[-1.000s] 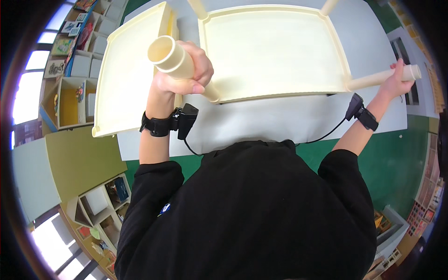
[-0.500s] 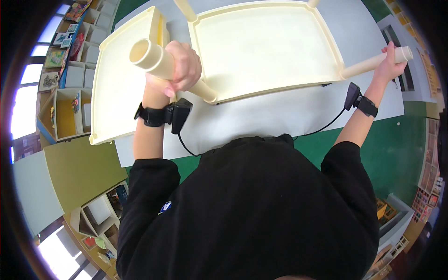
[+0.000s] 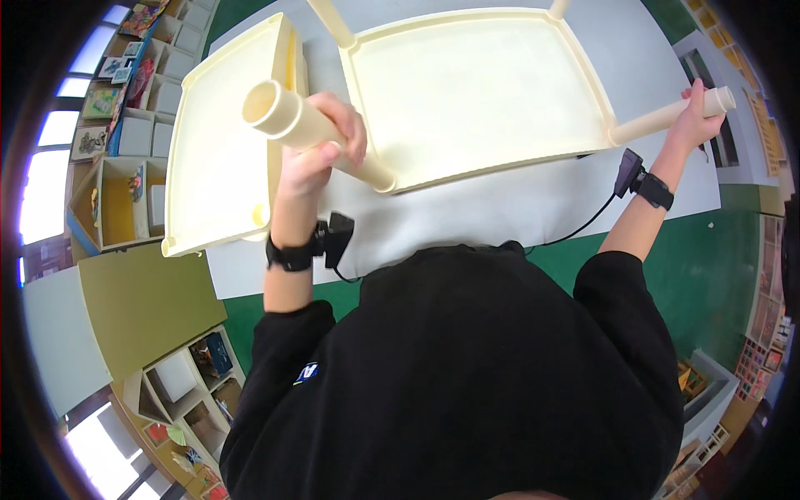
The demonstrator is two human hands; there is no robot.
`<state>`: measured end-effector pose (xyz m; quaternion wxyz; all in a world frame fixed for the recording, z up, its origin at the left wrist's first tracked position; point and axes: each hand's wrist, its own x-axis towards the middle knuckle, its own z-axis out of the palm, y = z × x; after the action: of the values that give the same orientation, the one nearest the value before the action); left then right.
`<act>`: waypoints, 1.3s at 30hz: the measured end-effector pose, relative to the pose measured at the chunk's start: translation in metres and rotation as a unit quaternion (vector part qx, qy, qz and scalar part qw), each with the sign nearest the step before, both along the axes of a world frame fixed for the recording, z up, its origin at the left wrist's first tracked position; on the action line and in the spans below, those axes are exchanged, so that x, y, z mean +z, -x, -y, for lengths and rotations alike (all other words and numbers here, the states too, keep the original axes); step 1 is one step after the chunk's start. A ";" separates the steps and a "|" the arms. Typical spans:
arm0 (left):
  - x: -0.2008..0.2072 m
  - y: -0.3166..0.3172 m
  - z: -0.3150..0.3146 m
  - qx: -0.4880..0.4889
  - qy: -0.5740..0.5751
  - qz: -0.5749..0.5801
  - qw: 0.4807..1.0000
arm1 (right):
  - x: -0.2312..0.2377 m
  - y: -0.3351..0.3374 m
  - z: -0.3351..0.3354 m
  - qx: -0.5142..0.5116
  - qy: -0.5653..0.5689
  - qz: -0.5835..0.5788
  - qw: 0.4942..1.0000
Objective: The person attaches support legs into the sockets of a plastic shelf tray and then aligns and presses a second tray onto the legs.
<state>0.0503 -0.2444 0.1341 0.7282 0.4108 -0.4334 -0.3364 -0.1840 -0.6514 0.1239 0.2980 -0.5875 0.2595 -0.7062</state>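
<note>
A cream plastic shelf tray (image 3: 479, 96) lies on the white table, with tubular posts rising from its corners. My left hand (image 3: 333, 137) is wrapped round the near left post (image 3: 292, 117), whose hollow, wider end points up toward me. At the near right corner, my right hand (image 3: 697, 121) grips another post (image 3: 654, 121) close to its outer end. Two far posts, such as the far left one (image 3: 332, 21), are partly cut off by the picture's top edge. A second cream tray (image 3: 217, 142) lies to the left, beside my left hand, without posts that I can see.
The white tabletop (image 3: 467, 212) shows between my body and the shelf. Green floor (image 3: 708, 242) surrounds it. Open shelving (image 3: 125, 200) stands at the left, with an olive cabinet (image 3: 150, 308) below it. Thin black cables run from both wrist-worn devices.
My left hand has shifted down the near left post and turned, its forearm moving right and toward me. The shelf has moved slightly toward me. My right hand keeps its grip.
</note>
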 end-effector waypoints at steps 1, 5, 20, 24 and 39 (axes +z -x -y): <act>0.001 0.009 0.000 -0.003 0.000 -0.001 1.000 | 0.001 0.000 -0.002 0.003 -0.003 -0.001 1.000; 0.004 0.040 0.007 0.405 0.017 0.086 0.910 | 0.010 -0.008 -0.018 0.001 0.002 0.017 1.000; 0.006 0.004 -0.013 0.073 -0.041 0.018 0.996 | 0.009 -0.006 -0.013 0.002 0.007 0.010 1.000; 0.002 -0.021 -0.007 -0.092 0.003 0.034 0.995 | 0.009 -0.009 -0.014 0.010 -0.002 0.036 0.999; -0.003 -0.010 -0.006 0.175 -0.073 0.056 0.980 | 0.007 -0.007 -0.011 0.029 0.000 0.024 0.999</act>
<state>0.0605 -0.2381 0.1307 0.7182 0.5508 -0.3690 -0.2112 -0.1767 -0.6402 0.1305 0.3240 -0.5773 0.2349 -0.7117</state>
